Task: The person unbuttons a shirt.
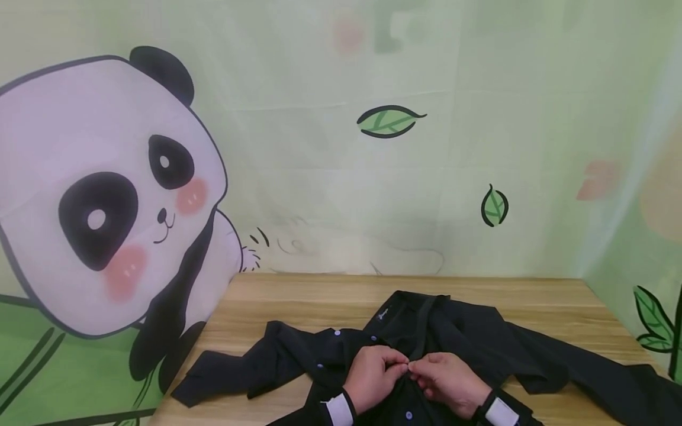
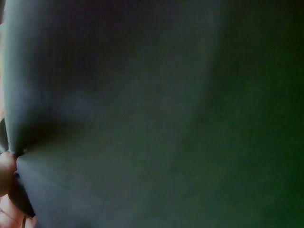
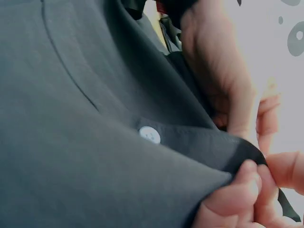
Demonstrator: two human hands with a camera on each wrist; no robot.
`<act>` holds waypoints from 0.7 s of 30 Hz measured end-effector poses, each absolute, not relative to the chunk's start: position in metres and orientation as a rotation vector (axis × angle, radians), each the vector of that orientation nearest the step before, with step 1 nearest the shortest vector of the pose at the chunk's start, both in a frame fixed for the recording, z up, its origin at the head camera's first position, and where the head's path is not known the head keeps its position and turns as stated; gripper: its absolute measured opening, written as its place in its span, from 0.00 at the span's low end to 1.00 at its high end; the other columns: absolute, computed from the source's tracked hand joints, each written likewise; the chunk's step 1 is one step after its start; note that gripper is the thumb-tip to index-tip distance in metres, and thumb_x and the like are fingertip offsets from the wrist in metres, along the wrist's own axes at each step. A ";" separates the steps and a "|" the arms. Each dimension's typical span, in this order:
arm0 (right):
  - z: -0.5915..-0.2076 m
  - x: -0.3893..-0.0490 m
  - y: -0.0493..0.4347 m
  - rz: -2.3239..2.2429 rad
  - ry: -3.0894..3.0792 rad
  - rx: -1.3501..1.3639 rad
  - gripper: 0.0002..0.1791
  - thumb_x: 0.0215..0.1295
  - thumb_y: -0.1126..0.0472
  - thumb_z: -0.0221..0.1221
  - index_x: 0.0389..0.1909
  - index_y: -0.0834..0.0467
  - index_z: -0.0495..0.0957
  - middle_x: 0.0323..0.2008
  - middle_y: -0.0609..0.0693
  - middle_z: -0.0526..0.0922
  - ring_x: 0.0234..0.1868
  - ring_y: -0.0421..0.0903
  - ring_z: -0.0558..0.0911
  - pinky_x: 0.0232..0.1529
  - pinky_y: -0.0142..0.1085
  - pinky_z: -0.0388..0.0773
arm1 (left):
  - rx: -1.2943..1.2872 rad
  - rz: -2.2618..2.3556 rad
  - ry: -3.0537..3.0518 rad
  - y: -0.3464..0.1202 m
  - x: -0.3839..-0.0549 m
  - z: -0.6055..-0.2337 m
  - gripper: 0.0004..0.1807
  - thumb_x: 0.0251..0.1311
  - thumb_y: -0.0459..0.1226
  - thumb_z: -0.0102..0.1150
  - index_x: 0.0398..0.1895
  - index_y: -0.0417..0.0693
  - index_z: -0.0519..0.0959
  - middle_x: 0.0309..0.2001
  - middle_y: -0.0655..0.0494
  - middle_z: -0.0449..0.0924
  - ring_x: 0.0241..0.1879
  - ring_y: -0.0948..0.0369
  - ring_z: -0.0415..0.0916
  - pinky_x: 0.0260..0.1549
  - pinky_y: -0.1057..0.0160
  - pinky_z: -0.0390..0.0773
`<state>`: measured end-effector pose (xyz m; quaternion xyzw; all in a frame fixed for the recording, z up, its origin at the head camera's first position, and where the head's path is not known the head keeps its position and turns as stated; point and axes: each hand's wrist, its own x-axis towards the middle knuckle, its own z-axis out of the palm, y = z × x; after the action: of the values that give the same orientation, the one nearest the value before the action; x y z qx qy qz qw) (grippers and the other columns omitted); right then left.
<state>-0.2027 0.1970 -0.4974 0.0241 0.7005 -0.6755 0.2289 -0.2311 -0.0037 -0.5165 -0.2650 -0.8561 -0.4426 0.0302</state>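
Midway down a dark shirt (image 1: 471, 334), left hand (image 1: 372, 377) and right hand (image 1: 452, 381) pinch its front, each grip narrow.

Black shirt (image 1: 471, 331), pale buttons (image 3: 150, 135); light-green panda-print backdrop (image 1: 298, 154).
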 end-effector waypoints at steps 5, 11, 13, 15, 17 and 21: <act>-0.502 -0.204 0.192 -1.852 2.071 0.087 0.11 0.73 0.60 0.63 0.28 0.54 0.83 0.23 0.42 0.79 0.26 0.40 0.76 0.33 0.31 0.75 | -0.828 -1.411 -2.627 -0.007 -0.234 -0.520 0.04 0.67 0.34 0.72 0.38 0.51 0.93 0.38 0.61 0.93 0.38 0.75 0.82 0.41 0.72 0.80; -0.507 -0.209 0.191 -1.716 2.337 0.153 0.14 0.68 0.61 0.63 0.22 0.55 0.75 0.20 0.44 0.74 0.26 0.44 0.75 0.31 0.34 0.71 | -0.860 -1.477 -2.649 -0.010 -0.236 -0.520 0.04 0.69 0.36 0.70 0.38 0.50 0.92 0.37 0.60 0.93 0.36 0.76 0.80 0.39 0.73 0.78; -0.507 -0.212 0.195 -1.688 2.423 0.211 0.15 0.67 0.62 0.64 0.20 0.54 0.73 0.18 0.45 0.73 0.24 0.44 0.75 0.29 0.35 0.70 | -0.861 -1.467 -2.666 -0.011 -0.237 -0.519 0.04 0.71 0.37 0.68 0.38 0.51 0.91 0.36 0.62 0.92 0.35 0.77 0.78 0.38 0.73 0.77; -0.506 -0.216 0.202 -1.675 2.485 0.280 0.17 0.66 0.61 0.64 0.19 0.53 0.71 0.18 0.45 0.72 0.23 0.45 0.74 0.29 0.35 0.70 | -0.863 -1.443 -2.676 -0.013 -0.238 -0.517 0.04 0.73 0.37 0.66 0.38 0.51 0.89 0.35 0.63 0.90 0.34 0.77 0.76 0.38 0.72 0.76; -0.503 -0.219 0.211 -1.699 2.504 0.339 0.18 0.67 0.61 0.63 0.18 0.53 0.70 0.19 0.46 0.74 0.24 0.46 0.75 0.30 0.37 0.71 | -0.860 -1.415 -2.680 -0.020 -0.241 -0.515 0.04 0.74 0.37 0.64 0.39 0.51 0.86 0.34 0.62 0.88 0.33 0.75 0.75 0.38 0.71 0.76; -0.495 -0.224 0.231 -1.748 2.514 0.420 0.18 0.70 0.59 0.60 0.19 0.53 0.70 0.22 0.47 0.79 0.26 0.47 0.77 0.32 0.38 0.75 | -0.863 -1.261 -2.759 -0.039 -0.251 -0.507 0.04 0.76 0.38 0.62 0.40 0.51 0.85 0.35 0.60 0.87 0.34 0.72 0.75 0.38 0.68 0.76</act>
<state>-0.2245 0.2307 -0.4951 0.1359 0.8131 -0.5655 0.0256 -0.2506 -0.0394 -0.5070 -0.2735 -0.8748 -0.3999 -0.0064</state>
